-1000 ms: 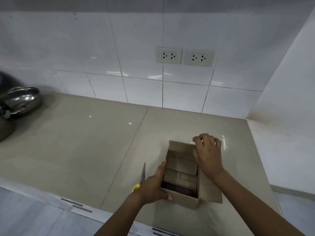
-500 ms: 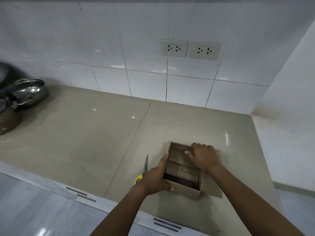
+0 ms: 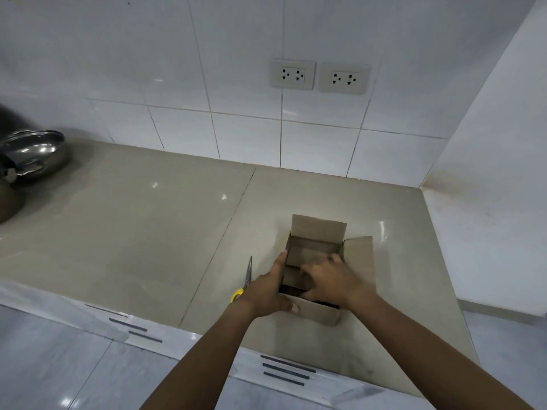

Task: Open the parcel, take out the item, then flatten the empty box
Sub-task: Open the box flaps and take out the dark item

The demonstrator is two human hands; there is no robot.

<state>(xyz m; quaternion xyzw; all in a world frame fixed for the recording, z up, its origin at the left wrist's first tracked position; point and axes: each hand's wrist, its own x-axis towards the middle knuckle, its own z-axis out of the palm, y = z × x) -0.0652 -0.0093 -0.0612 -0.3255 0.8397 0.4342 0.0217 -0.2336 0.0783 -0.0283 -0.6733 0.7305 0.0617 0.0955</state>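
A small brown cardboard box (image 3: 359, 261) stands open on the beige counter (image 3: 148, 232), its far and right flaps folded out. A dark item (image 3: 291, 290) lies low inside at the near end, partly under a cardboard insert. My left hand (image 3: 266, 291) clasps the near left corner, with the fingers along the left wall and the thumb on the front wall. My right hand (image 3: 328, 279) reaches down into the box over the item. Its fingertips are hidden inside, so its grip is unclear.
Yellow-handled scissors (image 3: 247, 276) lie on the counter just left of the box, blades pointing away. Steel pots (image 3: 32, 155) sit at the far left. A tiled wall with two sockets (image 3: 291, 74) runs behind, and a white side wall (image 3: 488, 202) bounds the right.
My right hand left the far flap and dropped down into the box toward its near end. The far flap now stands up. My left hand kept its hold on the corner.
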